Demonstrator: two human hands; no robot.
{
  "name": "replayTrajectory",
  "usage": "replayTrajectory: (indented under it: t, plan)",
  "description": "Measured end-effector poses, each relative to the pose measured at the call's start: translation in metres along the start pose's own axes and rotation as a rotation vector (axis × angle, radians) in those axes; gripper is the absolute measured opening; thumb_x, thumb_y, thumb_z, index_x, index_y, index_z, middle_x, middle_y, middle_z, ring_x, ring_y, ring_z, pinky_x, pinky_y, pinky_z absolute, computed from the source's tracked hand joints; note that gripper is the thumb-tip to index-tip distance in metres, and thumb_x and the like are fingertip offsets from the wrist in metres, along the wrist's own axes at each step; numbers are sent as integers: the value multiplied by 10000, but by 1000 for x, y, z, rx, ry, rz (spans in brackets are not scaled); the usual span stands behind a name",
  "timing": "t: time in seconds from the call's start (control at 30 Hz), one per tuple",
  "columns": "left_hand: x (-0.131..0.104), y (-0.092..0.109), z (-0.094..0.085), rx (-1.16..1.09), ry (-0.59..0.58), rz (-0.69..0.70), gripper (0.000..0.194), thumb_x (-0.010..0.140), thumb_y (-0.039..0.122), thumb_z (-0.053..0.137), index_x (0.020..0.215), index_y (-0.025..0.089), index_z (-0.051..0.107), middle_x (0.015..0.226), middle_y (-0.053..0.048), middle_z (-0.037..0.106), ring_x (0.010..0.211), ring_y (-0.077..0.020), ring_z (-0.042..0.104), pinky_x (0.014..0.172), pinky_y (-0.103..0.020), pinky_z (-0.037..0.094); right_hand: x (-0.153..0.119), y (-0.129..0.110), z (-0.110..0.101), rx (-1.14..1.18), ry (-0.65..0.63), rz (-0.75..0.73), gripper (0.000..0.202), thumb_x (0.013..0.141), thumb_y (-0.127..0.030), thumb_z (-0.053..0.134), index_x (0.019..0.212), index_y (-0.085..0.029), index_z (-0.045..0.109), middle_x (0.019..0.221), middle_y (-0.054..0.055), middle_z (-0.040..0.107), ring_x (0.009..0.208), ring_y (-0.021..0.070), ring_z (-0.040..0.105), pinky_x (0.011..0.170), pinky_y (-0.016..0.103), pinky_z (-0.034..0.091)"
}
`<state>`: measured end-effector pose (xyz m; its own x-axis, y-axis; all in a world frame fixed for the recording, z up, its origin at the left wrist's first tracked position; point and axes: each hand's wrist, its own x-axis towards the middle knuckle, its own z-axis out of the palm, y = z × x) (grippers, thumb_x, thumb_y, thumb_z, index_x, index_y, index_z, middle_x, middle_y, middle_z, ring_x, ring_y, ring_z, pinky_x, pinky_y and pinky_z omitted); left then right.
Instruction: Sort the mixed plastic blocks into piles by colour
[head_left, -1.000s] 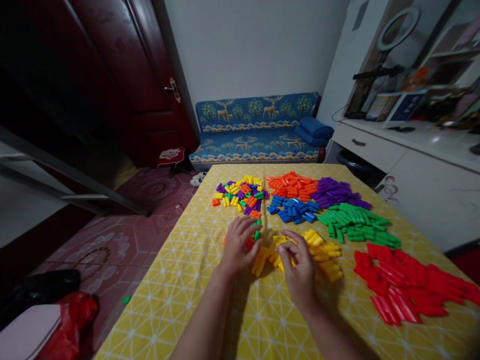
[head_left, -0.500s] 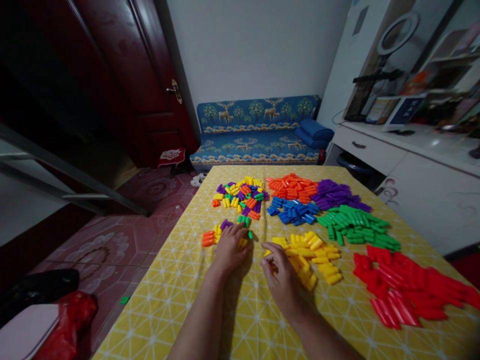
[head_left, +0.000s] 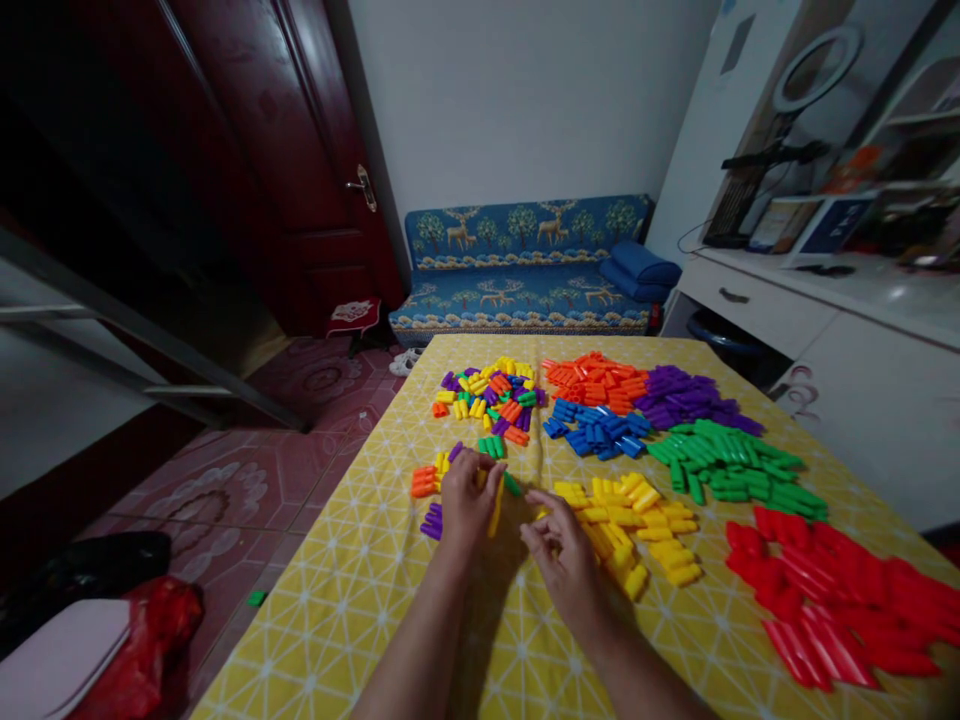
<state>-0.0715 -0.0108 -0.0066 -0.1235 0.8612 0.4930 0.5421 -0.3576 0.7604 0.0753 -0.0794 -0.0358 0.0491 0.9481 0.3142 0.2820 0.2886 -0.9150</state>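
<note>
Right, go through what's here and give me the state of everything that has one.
Left hand: bent over a yellow piece, grip unclear
Right hand: half-curled, thumb and forefinger apart
Yellow pile: loosely spread
Mixed pile: colours jumbled
Orange pile: heaped
Blue pile: heaped
Purple pile: heaped
Green pile: heaped
Red pile: spread out
Drawer: shut
Ring light: unlit
Red bag: crumpled
</note>
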Motion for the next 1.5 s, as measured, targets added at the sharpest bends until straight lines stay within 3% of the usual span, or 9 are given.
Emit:
replayTrajectory:
  t: [0.23,0.33,0.57,0.8,0.93,1.07,1.17,1.33,1.5]
  plan:
    - [-15,13,21,-197,49,-185,166,879,320,539,809,179,593,774,-15,625,735,-153,589,683,-264,455,0,2,7,168,-53,72,413,845,-343,622,1228,-210,539,1065,94,675,830,174,683,704,291,576]
    - [-16,16,22,-230,2,-211,205,889,329,514,846,170,637,814,-36,655,783,-171,610,712,-279,461,1,2,7,244,-20,95,369,856,-356,608,1190,-207,558,1062,102,682,922,202,683,745,306,584]
    - [-17,20,21,-389,-178,-241,229,791,300,641,978,184,705,989,-56,697,919,-198,635,767,-284,482,7,0,1,225,154,129,312,854,-393,593,1081,-179,600,959,87,698,685,160,672,583,261,567]
    - [-11,-1,20,-334,-3,-297,296,787,382,655,1001,179,677,926,-53,684,714,-162,617,648,-287,494,-1,-13,-1,15,51,-59,208,868,-270,568,1060,-203,614,910,67,699,759,168,671,620,257,547]
    - [-6,-11,13,-228,57,-232,289,793,404,647,981,188,684,930,-42,685,696,-148,575,638,-277,472,5,-18,-29,-261,151,-225,208,856,-261,579,1053,-223,635,896,48,678,763,170,635,677,281,517]
    - [-9,-5,14,-283,-33,-213,281,833,414,600,964,183,695,845,-28,684,667,-137,556,613,-251,453,30,8,-82,-386,522,-101,287,854,-379,573,1048,-183,656,934,87,697,823,210,643,752,335,511]
    - [-11,0,17,-359,-91,-229,292,859,403,568,985,173,698,880,-42,692,715,-146,591,645,-253,475,44,36,-120,-455,665,-16,387,845,-433,543,1071,-141,662,944,126,707,832,233,648,757,356,507]
    - [-12,1,20,-465,-116,-281,320,823,398,611,1034,173,696,887,-45,688,701,-139,608,650,-251,503,46,67,-149,-628,525,131,397,819,-411,496,1049,-146,681,863,120,716,750,236,647,649,332,488]
    - [-12,3,22,-645,-168,-383,436,739,417,705,1087,154,684,981,-76,693,758,-152,638,680,-262,522,45,61,-149,-841,439,-6,368,878,-398,443,856,-159,723,850,136,696,804,255,624,727,377,490]
